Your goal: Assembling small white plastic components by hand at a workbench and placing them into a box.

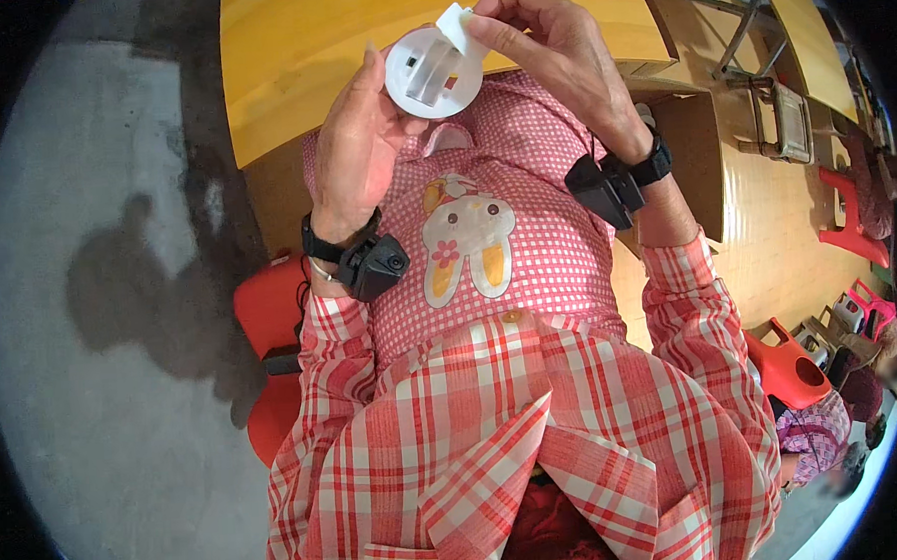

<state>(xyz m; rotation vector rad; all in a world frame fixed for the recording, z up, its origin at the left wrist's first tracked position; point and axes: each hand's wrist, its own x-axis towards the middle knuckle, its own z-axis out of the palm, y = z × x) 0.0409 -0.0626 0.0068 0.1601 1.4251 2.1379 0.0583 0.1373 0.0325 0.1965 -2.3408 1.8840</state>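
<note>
A round white plastic housing (447,102) is gripped at its left edge by my left hand (356,149), thumb up along the side. Its face has a rectangular recess like a battery compartment, with small dark and reddish spots at its ends. Between thumb and fingers, my right hand (564,65) pinches a small white flat piece (451,24), which looks like a cover. That piece is tilted at the upper right rim of the housing, overlapping it; whether the two are joined I cannot tell. Both hands are raised above my lap, near the table edge.
A yellow table (309,56) lies just beyond my hands. My pink checked apron (558,265) with a rabbit patch covers my lap. Under me is a red chair (270,308). To the right are a metal-framed stool (790,120), red stools (793,365) and another person (821,434).
</note>
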